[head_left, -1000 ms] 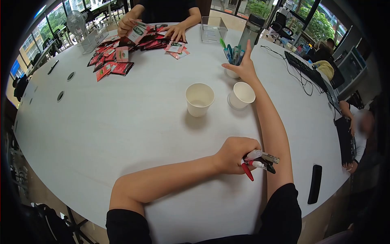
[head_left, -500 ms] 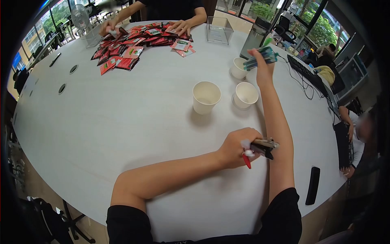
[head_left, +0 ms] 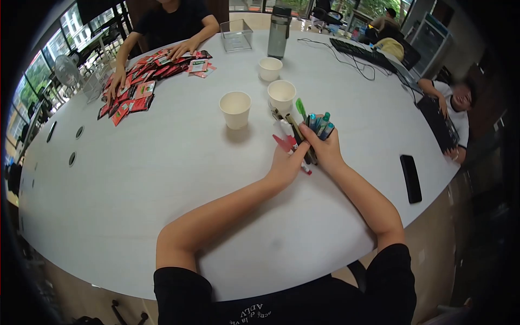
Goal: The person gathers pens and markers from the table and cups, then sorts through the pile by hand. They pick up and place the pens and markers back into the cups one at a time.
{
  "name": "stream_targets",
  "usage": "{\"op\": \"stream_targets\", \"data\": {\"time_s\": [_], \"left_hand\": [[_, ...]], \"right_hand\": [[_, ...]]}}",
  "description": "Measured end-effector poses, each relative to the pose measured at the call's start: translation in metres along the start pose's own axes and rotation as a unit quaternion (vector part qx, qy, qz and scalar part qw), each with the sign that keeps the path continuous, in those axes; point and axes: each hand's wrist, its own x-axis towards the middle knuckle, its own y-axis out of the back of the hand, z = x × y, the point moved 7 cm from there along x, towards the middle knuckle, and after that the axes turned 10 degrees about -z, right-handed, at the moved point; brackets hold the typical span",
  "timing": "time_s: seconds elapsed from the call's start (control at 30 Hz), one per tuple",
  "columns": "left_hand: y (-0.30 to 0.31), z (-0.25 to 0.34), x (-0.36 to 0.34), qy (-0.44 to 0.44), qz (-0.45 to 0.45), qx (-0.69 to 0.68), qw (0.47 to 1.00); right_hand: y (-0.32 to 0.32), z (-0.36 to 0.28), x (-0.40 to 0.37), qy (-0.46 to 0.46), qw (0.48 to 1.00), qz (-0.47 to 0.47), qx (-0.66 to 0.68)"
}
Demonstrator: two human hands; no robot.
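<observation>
Here the left hand (head_left: 286, 163) and right hand (head_left: 326, 151) grip the pens (head_left: 317, 123) mid-way, near the paper cup (head_left: 281, 96); they seem light, stiff, slippy.

3 paper cups (head_left: 235, 105), 1 bottle (head_left: 277, 24), 1 phone (head_left: 410, 177), 1 clear box (head_left: 236, 37), maybe 8 pens (head_left: 303, 135), bunched.

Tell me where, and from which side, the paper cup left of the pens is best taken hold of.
Around the side wall of the paper cup, just under the rim, coming from its left. It stands upright and widens upward, so it should not slip down through a closed hand. Its left is bare table; on its right are a second cup and the pens.
</observation>
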Motion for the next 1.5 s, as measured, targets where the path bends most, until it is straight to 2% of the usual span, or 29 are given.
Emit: {"op": "stream_targets", "data": {"time_s": [0.1,0.2,0.23,0.27,0.3,0.37,0.47,0.53,0.57,0.67,0.77,0.87,0.93,1.0,1.1,1.13,1.17,1.2,1.27,1.3,1.33,1.37,1.4,1.43,1.47,1.5], "left_hand": [[-0.013,0.03,-0.017,-0.188,0.037,0.073,0.979],[-0.02,0.034,-0.039,-0.246,0.01,0.192,0.95],[-0.026,0.037,-0.046,-0.243,-0.012,0.284,0.927],[-0.029,0.033,-0.05,-0.193,-0.05,0.272,0.941],[-0.031,0.032,-0.056,-0.248,-0.024,0.127,0.96],[-0.03,0.026,-0.056,-0.261,-0.012,0.023,0.965],[-0.018,0.033,-0.059,-0.17,-0.043,0.097,0.98],[-0.013,0.033,-0.059,-0.151,-0.057,0.079,0.984],[-0.012,0.036,-0.057,-0.17,-0.044,0.099,0.979],[-0.011,0.049,-0.051,-0.224,-0.011,0.18,0.958],[-0.012,0.05,-0.051,-0.251,0.01,0.264,0.931],[-0.004,0.048,-0.055,-0.219,0.022,0.242,0.945],[-0.007,0.055,-0.064,-0.317,0.07,0.404,0.855],[-0.006,0.046,-0.062,-0.291,0.061,0.363,0.883],[-0.019,0.039,-0.066,-0.28,0.039,0.361,0.889],[-0.019,0.039,-0.067,-0.307,0.041,0.317,0.897],[-0.019,0.037,-0.069,-0.332,0.044,0.271,0.902],[-0.02,0.035,-0.069,-0.338,0.053,0.274,0.899],[-0.019,0.027,-0.068,-0.35,0.072,0.279,0.891],[-0.02,0.033,-0.07,-0.335,0.087,0.345,0.873],[-0.021,0.039,-0.07,-0.35,0.083,0.266,0.894],[-0.022,0.044,-0.07,-0.367,0.078,0.186,0.908],[-0.013,0.043,-0.068,-0.331,0.113,0.214,0.912],[0.001,0.042,-0.067,-0.293,0.149,0.241,0.913],[0.012,0.041,-0.066,-0.254,0.186,0.267,0.911],[0.019,0.036,-0.065,-0.269,0.214,0.175,0.923]], "right_hand": [[-0.014,0.001,-0.023,0.024,0.999,0.004,0.048],[-0.026,0.0,-0.043,0.095,0.992,-0.054,0.066],[-0.031,-0.005,-0.049,0.112,0.987,-0.081,0.087],[-0.036,-0.01,-0.054,0.128,0.98,-0.11,0.105],[-0.042,-0.004,-0.054,0.082,0.979,-0.138,0.126],[-0.044,-0.012,-0.059,0.127,0.976,-0.178,0.002],[-0.054,-0.014,-0.064,0.065,0.973,-0.208,-0.072],[-0.056,-0.017,-0.066,0.146,0.962,-0.175,-0.148],[-0.056,-0.01,-0.066,0.136,0.967,-0.184,-0.115],[-0.063,-0.013,-0.066,0.188,0.951,-0.218,-0.117],[-0.064,-0.015,-0.063,0.225,0.927,-0.226,-0.197],[-0.064,-0.027,-0.053,0.277,0.894,-0.203,-0.289],[-0.058,-0.014,-0.047,0.244,0.903,-0.194,-0.296],[-0.052,0.01,-0.045,0.143,0.941,-0.196,-0.236],[-0.047,0.012,-0.044,0.058,0.944,-0.213,-0.246],[-0.05,0.014,-0.042,-0.059,0.969,-0.21,-0.114],[-0.052,0.017,-0.043,-0.174,0.97,-0.163,0.053],[-0.054,0.018,-0.047,-0.267,0.941,-0.082,0.189],[-0.055,0.007,-0.05,-0.099,0.978,-0.185,-0.003],[-0.054,0.0,-0.052,0.007,0.968,-0.209,-0.137],[-0.053,-0.01,-0.057,0.112,0.941,-0.203,-0.249],[-0.049,-0.005,-0.056,0.109,0.94,-0.192,-0.26],[-0.047,-0.004,-0.054,0.106,0.94,-0.182,-0.269],[-0.045,-0.008,-0.05,0.072,0.946,-0.213,-0.235],[-0.044,-0.009,-0.045,0.041,0.933,-0.237,-0.268],[-0.042,-0.008,-0.04,0.013,0.918,-0.26,-0.3]]}}
